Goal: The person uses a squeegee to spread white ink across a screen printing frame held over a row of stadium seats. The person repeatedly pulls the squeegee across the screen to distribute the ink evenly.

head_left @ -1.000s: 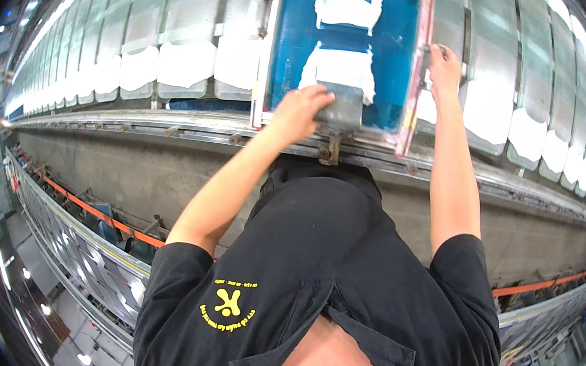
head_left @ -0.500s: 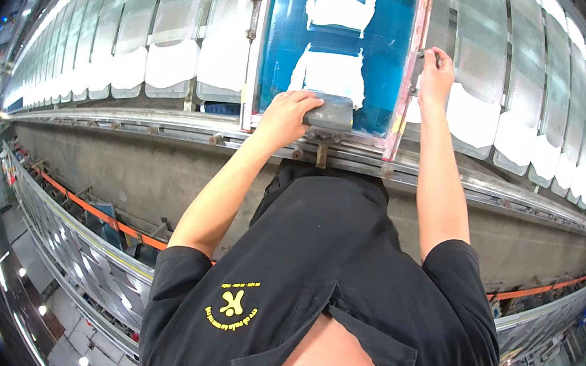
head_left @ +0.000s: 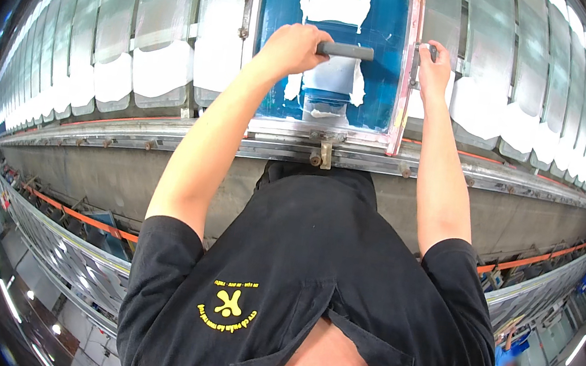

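Head view: from where I stand, the person's left hand (head_left: 296,48) is wrapped around the left end of a straight dark grey bar (head_left: 349,52), which lies crosswise over the upper edge of the lower white paste patch (head_left: 357,87); whether its edge touches the sheet, I can't tell. The right hand (head_left: 434,70) pinches a small dark handle (head_left: 432,52) beside the frame's right edge. Below the bar is a blue, glossy, see-through screen (head_left: 379,76) in a pinkish-edged rectangular frame (head_left: 403,94), with a thicker white paste patch (head_left: 337,5) farther up. Long pale grey-green boards (head_left: 475,37) flank it, white pieces (head_left: 478,116) near their ends, behind a metal rail (head_left: 196,138).

It looks to me like mid-spreading of paste across the screen. The next move seems to call for a level bar, even pressure and a steady frame.
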A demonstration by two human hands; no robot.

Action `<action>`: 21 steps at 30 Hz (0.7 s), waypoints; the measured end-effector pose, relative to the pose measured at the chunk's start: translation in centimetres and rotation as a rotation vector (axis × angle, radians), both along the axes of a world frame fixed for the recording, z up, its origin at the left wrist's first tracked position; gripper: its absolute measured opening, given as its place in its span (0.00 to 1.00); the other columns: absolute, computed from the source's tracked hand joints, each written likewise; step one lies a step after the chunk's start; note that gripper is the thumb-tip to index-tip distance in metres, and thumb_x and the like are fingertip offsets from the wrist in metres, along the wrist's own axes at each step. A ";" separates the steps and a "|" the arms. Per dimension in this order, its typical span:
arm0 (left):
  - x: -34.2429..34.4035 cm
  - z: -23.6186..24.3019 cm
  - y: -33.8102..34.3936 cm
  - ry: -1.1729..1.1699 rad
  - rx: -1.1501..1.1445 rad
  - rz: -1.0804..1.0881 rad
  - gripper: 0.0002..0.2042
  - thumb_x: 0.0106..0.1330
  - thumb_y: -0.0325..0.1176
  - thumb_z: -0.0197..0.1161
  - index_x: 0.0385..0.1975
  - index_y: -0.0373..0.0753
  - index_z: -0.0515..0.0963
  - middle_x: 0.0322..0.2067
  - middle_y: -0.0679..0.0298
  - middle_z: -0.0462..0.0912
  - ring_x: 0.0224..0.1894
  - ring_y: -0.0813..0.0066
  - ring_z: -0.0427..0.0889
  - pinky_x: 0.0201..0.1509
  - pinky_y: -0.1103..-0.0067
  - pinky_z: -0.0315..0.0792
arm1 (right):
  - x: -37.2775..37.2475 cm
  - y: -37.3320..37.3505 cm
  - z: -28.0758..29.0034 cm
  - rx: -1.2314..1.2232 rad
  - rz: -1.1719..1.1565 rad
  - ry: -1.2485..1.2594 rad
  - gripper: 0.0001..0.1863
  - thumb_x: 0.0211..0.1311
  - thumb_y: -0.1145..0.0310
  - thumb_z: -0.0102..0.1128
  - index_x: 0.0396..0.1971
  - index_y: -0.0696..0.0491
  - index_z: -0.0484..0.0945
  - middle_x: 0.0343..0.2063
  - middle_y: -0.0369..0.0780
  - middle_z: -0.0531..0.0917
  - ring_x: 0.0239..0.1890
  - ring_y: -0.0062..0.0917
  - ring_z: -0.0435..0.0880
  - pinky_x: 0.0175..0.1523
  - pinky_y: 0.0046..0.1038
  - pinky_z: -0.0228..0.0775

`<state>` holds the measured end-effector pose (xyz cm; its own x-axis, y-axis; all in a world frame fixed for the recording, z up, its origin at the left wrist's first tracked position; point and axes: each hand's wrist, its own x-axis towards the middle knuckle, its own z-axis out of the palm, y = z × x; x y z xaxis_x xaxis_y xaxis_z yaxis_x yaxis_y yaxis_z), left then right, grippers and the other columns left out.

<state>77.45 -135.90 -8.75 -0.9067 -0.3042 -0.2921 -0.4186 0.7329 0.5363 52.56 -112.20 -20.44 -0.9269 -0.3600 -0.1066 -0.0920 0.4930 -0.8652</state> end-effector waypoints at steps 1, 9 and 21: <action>-0.8 -0.5 -0.8 -0.044 0.002 -0.010 0.16 0.64 0.36 0.76 0.52 0.44 0.89 0.45 0.54 0.91 0.48 0.52 0.90 0.55 0.63 0.82 | 0.1 -0.1 0.1 0.164 -0.010 0.229 0.26 0.68 0.50 0.70 0.56 0.55 0.84 0.49 0.46 0.88 0.50 0.37 0.87 0.59 0.36 0.76; -2.3 -1.0 -2.2 -0.133 0.033 0.044 0.13 0.64 0.37 0.75 0.48 0.48 0.89 0.40 0.54 0.92 0.47 0.51 0.90 0.52 0.60 0.83 | 8.5 -8.5 10.1 0.295 0.911 0.421 0.24 0.66 0.52 0.74 0.46 0.59 0.84 0.43 0.47 0.88 0.53 0.45 0.85 0.59 0.44 0.75; 1.0 -1.5 -0.2 -0.063 0.189 -0.033 0.15 0.59 0.44 0.80 0.39 0.41 0.89 0.32 0.48 0.90 0.37 0.45 0.89 0.44 0.60 0.81 | 10.2 -6.1 10.3 0.321 0.998 0.323 0.21 0.60 0.50 0.77 0.34 0.54 0.82 0.35 0.46 0.87 0.45 0.46 0.87 0.51 0.47 0.74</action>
